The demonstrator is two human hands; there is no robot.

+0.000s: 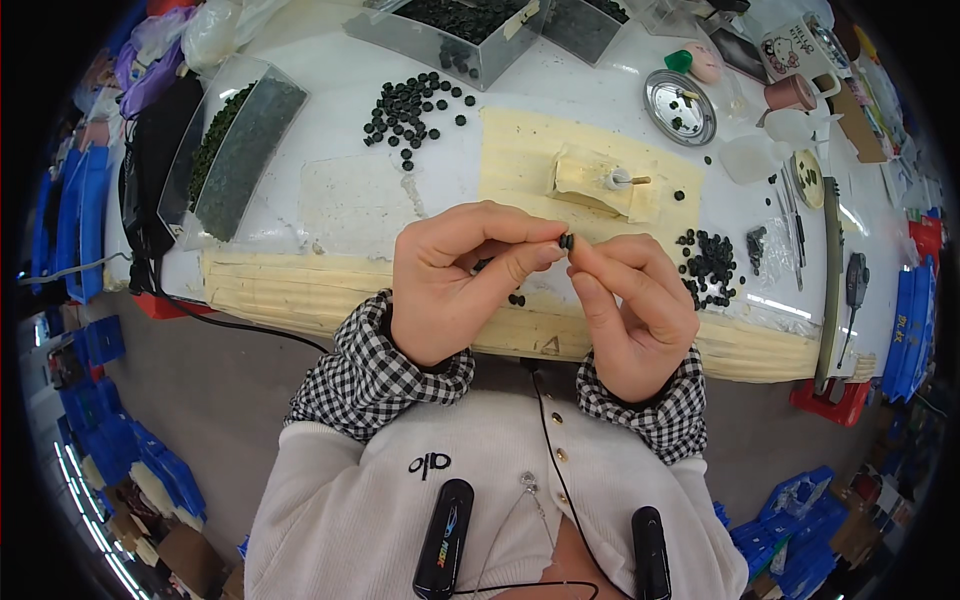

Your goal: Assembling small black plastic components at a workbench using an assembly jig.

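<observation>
A small black round part (567,241) sits where my two hands' fingertips meet, above the front of the table. My left hand (445,275) pinches it between thumb and forefinger, and another dark piece (481,265) shows inside its curled fingers. From the other side, my right hand (640,310) presses its fingertips to the same part, its other fingers folded in. Just beyond the hands stands a tape-wrapped block (590,185) holding a white fitting with a thin brass-coloured pin (630,182). A few black pieces (516,299) lie under my left hand.
Loose black round parts form one pile (410,115) at the far left and another (710,265) at the right. Clear bins (490,60) stand at the back, another (245,160) at the left. A metal dish (680,107) and tweezers (795,225) lie right. Yellow padding (300,290) covers the front edge.
</observation>
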